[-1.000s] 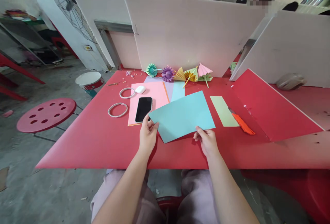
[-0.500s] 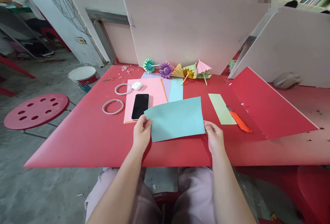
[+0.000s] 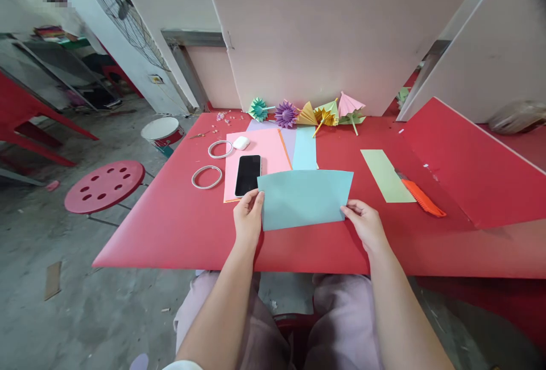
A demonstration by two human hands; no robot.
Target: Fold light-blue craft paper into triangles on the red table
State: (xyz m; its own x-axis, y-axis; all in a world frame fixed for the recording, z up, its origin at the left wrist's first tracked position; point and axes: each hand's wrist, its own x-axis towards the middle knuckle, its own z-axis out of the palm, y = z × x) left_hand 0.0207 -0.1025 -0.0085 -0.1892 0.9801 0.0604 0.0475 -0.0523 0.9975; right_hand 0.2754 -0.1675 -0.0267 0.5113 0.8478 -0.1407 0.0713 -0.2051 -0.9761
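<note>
A light blue sheet of paper point(image 3: 305, 198) lies square in front of me on the red table point(image 3: 179, 228). My left hand point(image 3: 248, 216) pinches its left edge. On the other side my right hand point(image 3: 365, 223) grips the lower right corner. Just behind the sheet lie a pink sheet point(image 3: 264, 154) with a black phone point(image 3: 248, 175) on it, and more coloured sheets point(image 3: 303, 148).
Two white rings point(image 3: 207, 177) and an earbud case point(image 3: 241, 142) lie at the left. Paper flowers and umbrellas point(image 3: 313, 113) line the white partition. A green strip point(image 3: 387, 175) and an orange cutter point(image 3: 422, 196) lie at the right beside a raised red board point(image 3: 469, 165). A red stool point(image 3: 104, 186) stands left.
The blue sheet has been turned from a slant to lie straight along the table edge. My right hand slid from its bottom edge to its right corner.
</note>
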